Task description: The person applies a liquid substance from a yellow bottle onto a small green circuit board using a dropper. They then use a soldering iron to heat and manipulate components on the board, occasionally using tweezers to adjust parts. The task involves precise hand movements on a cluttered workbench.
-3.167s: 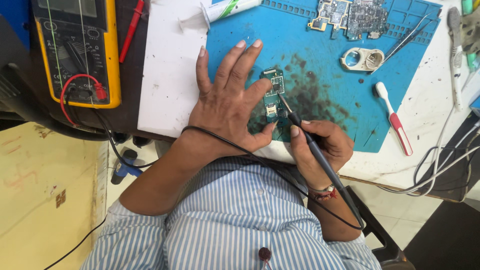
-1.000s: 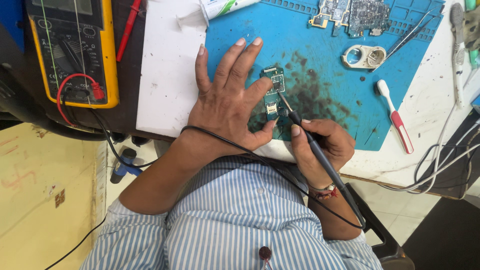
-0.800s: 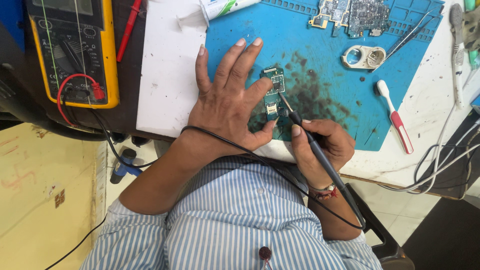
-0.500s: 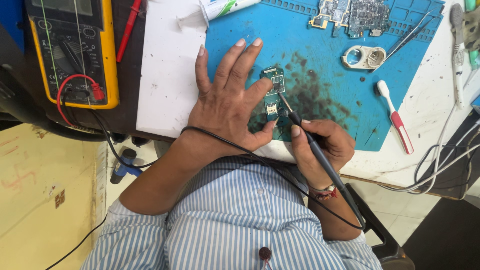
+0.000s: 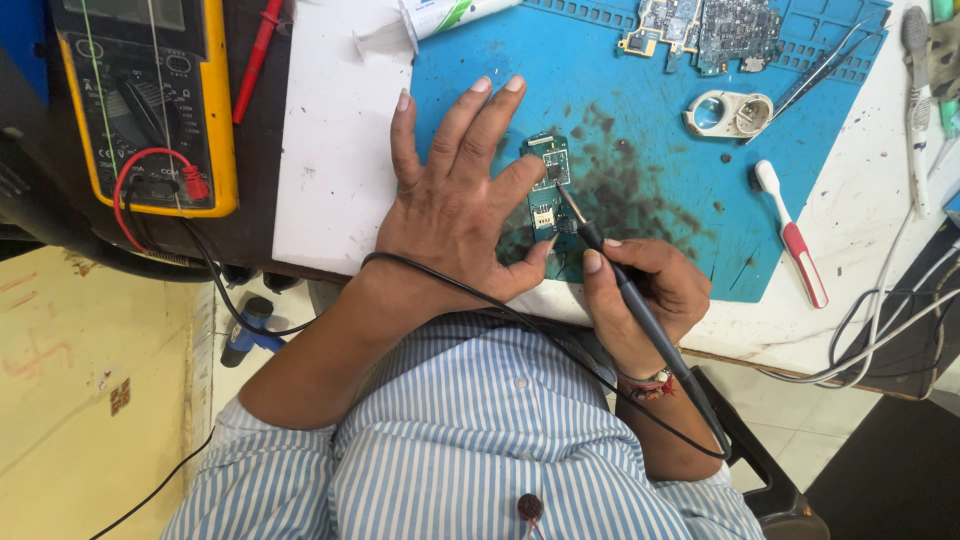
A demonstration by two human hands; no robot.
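A small green circuit board lies on the blue work mat. My left hand rests flat on the mat with fingers spread, its index finger and thumb pressing the board's left edge. My right hand grips a black probe like a pen, its metal tip touching the board's lower right part. A black lead runs from the probe across my left wrist.
A yellow multimeter with red and black leads sits at the far left. On the mat lie a larger circuit board, a small white container, tweezers and a red-handled toothbrush. White cables hang at the right edge.
Almost nothing differs; both hands and the probe stay where they were on the board.
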